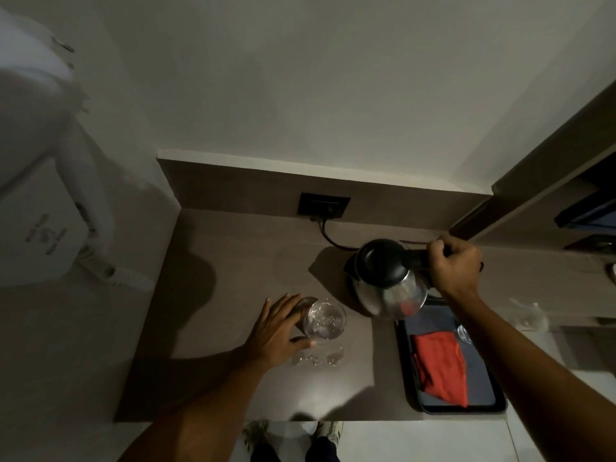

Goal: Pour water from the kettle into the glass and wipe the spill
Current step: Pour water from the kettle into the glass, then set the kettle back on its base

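A steel kettle [390, 288] with a black lid stands at the back right of the brown counter [233, 248]. My right hand [455, 266] is closed around its black handle. A clear glass [325, 320] holding water stands left of the kettle, and my left hand [278, 330] curls around its left side, fingers touching it. Small puddles of spilled water [316, 358] lie on the counter just in front of the glass. A folded red cloth [440, 365] rests on a dark tray [483, 385] to the right.
A second small glass [464, 333] stands on the tray beside the cloth. A black wall socket [324, 204] with a cord leading toward the kettle sits on the back panel. White hanging fabric [50, 181] fills the left. A cabinet [550, 195] rises at right.
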A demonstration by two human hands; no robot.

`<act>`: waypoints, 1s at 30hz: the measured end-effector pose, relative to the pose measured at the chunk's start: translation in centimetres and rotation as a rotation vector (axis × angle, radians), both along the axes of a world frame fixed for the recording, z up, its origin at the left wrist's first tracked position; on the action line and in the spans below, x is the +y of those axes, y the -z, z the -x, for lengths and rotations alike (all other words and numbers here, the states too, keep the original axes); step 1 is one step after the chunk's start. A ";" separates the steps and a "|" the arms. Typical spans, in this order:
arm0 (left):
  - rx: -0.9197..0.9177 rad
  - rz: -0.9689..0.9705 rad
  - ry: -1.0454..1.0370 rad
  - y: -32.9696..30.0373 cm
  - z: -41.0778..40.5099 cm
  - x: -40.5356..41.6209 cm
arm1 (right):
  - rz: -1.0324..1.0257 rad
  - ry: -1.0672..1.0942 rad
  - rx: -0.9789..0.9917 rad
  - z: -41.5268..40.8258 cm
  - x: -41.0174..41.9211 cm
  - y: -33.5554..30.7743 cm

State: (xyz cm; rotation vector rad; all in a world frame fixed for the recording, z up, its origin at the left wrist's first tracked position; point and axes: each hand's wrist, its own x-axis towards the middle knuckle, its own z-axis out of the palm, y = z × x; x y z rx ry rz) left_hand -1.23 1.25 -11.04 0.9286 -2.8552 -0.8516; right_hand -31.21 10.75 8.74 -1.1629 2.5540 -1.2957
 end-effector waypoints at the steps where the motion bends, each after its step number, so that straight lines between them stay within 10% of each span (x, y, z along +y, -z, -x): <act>1: 0.003 -0.002 -0.002 0.0 0.1 0.0 | 0.027 0.033 -0.042 0.4 -0.1 0.4; 11: -0.008 -0.022 -0.015 0.3 0.0 -0.1 | 0.115 0.278 -0.349 4.6 0.1 5.3; 30: 0.041 -0.010 -0.022 0.2 0.1 0.0 | 0.102 0.123 -0.277 7.2 1.2 6.8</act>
